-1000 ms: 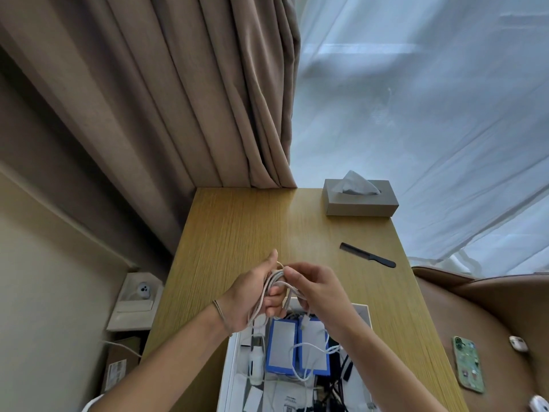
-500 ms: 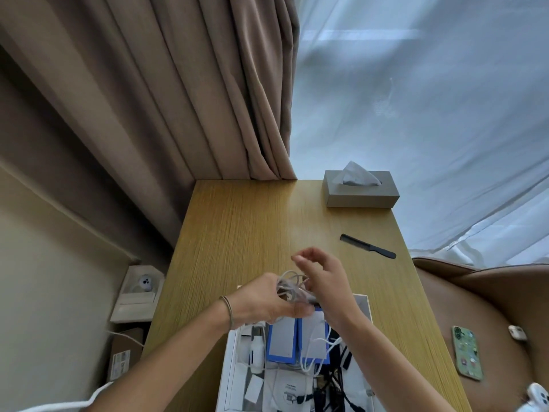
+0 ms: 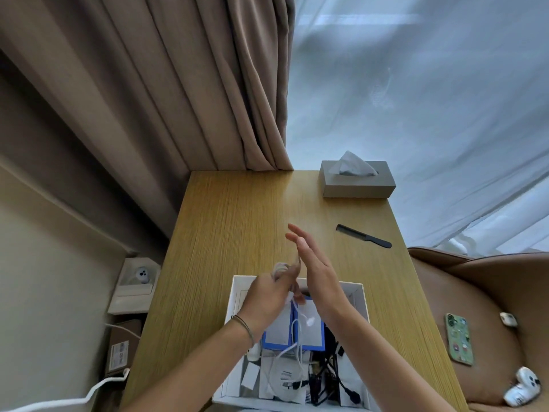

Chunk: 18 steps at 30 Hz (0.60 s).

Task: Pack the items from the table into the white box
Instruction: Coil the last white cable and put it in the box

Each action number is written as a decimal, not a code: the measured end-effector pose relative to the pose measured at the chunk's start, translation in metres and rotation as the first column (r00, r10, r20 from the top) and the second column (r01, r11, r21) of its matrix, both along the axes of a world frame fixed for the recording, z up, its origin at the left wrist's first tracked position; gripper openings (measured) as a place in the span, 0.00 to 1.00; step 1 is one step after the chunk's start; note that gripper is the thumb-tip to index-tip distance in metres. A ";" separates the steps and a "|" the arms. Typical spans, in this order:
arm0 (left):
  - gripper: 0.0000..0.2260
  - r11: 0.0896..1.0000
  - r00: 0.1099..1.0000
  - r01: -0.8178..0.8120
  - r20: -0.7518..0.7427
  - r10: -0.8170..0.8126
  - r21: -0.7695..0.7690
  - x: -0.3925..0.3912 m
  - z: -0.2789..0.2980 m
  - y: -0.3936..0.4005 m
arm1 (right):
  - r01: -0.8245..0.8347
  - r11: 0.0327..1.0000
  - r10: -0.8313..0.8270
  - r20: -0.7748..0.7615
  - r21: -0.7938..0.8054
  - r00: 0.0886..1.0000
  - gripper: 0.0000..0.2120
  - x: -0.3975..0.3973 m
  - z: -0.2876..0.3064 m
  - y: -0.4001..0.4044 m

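Note:
The white box (image 3: 363,304) stands at the near edge of the wooden table (image 3: 234,230), packed with blue cases, white packets and black cables. My left hand (image 3: 269,295) grips a coiled white cable (image 3: 280,268) over the box's far rim; the cable's loose end hangs down into the box. My right hand (image 3: 316,269) is beside it with fingers straight and spread, holding nothing. A black comb (image 3: 364,240) lies on the table to the right.
A grey tissue box (image 3: 358,181) sits at the table's far right corner. To the right is a brown seat with a green-cased phone (image 3: 459,339) and white devices (image 3: 523,388). Curtains hang behind. A white socket unit (image 3: 135,285) is on the floor at left.
My right hand let go of the cable and opened, lifting away. My left hand kept the coil and lowered it toward the box.

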<state>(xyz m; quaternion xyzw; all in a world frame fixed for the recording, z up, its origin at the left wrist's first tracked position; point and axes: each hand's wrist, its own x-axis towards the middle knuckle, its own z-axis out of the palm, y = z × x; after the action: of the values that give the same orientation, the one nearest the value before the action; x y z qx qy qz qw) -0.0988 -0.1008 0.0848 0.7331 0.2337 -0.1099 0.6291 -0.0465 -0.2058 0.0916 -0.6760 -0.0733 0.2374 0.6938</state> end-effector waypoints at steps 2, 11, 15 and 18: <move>0.27 0.993 0.989 -0.115 0.092 0.114 0.014 0.001 0.004 0.009 | -0.056 0.997 0.061 -0.096 0.057 0.994 0.22 -0.001 -0.005 -0.007; 0.20 0.820 0.892 -0.324 0.138 0.431 -0.472 0.011 0.012 0.040 | -0.397 0.915 0.377 -0.199 -0.069 0.905 0.08 -0.031 -0.044 -0.036; 0.20 0.908 0.885 -0.340 0.242 0.397 -0.246 0.007 0.002 0.048 | -0.458 0.876 0.425 -0.210 -0.151 0.881 0.08 -0.024 -0.038 -0.061; 0.20 0.960 0.915 -0.281 0.303 0.266 0.006 -0.001 -0.006 0.044 | -0.445 0.883 0.412 -0.205 -0.150 0.888 0.12 -0.014 -0.029 -0.076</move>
<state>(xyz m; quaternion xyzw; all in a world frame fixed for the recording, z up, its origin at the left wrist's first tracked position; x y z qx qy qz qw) -0.0998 -0.0563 0.0786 0.7166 0.2387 0.0973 0.6481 -0.0606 -0.2818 0.0622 -0.6845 -0.1393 0.4471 0.5587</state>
